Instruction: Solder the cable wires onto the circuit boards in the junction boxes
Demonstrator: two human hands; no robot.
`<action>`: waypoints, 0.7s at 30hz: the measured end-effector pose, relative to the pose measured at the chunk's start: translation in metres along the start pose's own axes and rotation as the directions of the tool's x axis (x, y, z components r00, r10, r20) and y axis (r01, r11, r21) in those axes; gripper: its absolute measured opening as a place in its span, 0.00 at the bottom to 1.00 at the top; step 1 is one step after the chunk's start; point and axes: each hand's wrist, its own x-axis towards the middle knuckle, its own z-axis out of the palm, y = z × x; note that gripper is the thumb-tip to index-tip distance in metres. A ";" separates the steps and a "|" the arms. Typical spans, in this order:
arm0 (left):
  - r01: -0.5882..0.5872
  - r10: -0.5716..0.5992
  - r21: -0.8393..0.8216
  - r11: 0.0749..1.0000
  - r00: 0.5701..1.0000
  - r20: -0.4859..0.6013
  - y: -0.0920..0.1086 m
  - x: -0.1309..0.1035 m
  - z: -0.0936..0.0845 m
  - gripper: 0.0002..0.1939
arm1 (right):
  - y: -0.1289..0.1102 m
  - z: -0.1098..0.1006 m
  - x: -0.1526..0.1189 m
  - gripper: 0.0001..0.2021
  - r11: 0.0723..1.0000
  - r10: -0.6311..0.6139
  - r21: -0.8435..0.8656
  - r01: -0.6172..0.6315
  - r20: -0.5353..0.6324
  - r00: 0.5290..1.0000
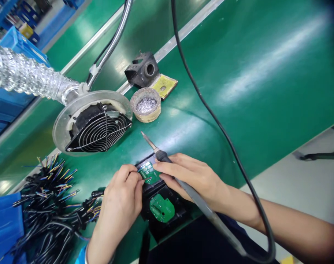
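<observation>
My right hand (194, 176) grips a soldering iron (163, 156), its bare tip pointing up and away from the board. The thumb and fingertips of that hand also reach the right edge of a green circuit board (153, 174). At the board's left side, my left hand (121, 194) is closed in a pinch on what looks like a thin wire (147, 178), mostly hidden by the fingers. The board lies in a black holder (153, 189). Nearer my body, a second green circuit board (162, 208) rests in a black tray.
A fume extractor fan (101, 132) on a foil duct (32, 73) stands at left. Beyond are a bowl of solder scraps (146, 106), a yellow sponge (164, 87) and an iron stand (143, 69). Bundled black cables (48, 205) lie left; the iron's cord (211, 108) arcs across the right.
</observation>
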 end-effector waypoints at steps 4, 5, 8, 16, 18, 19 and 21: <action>0.067 -0.070 -0.069 0.995 0.997 -0.038 0.002 0.003 0.001 0.06 | 0.001 0.000 -0.001 0.16 1.000 -0.010 0.014 0.010 -0.004 1.000; 0.077 -0.080 -0.066 0.995 0.996 -0.045 0.003 0.004 0.002 0.06 | 0.001 0.000 0.000 0.16 1.000 -0.013 0.012 0.013 -0.006 1.000; 0.134 -0.136 -0.036 0.990 0.989 -0.055 0.008 0.008 0.007 0.06 | 0.001 0.001 0.001 0.17 1.000 -0.015 0.019 0.015 -0.011 1.000; 0.222 -0.192 0.165 0.961 0.965 -0.176 0.026 0.008 0.020 0.05 | -0.008 -0.025 0.004 0.22 0.994 0.025 0.107 -0.009 -0.149 0.989; 0.215 -0.176 0.182 0.959 0.962 -0.208 0.027 0.007 0.022 0.05 | -0.009 -0.033 0.001 0.20 0.983 0.081 0.175 -0.059 -0.126 0.989; 0.209 -0.168 0.177 0.962 0.960 -0.222 0.027 0.006 0.024 0.05 | -0.009 -0.035 -0.001 0.19 0.972 0.108 0.219 -0.083 -0.107 0.988; 0.198 -0.156 0.150 0.969 0.956 -0.250 0.025 0.007 0.025 0.05 | -0.008 -0.035 -0.003 0.18 0.944 0.131 0.313 -0.099 -0.082 0.988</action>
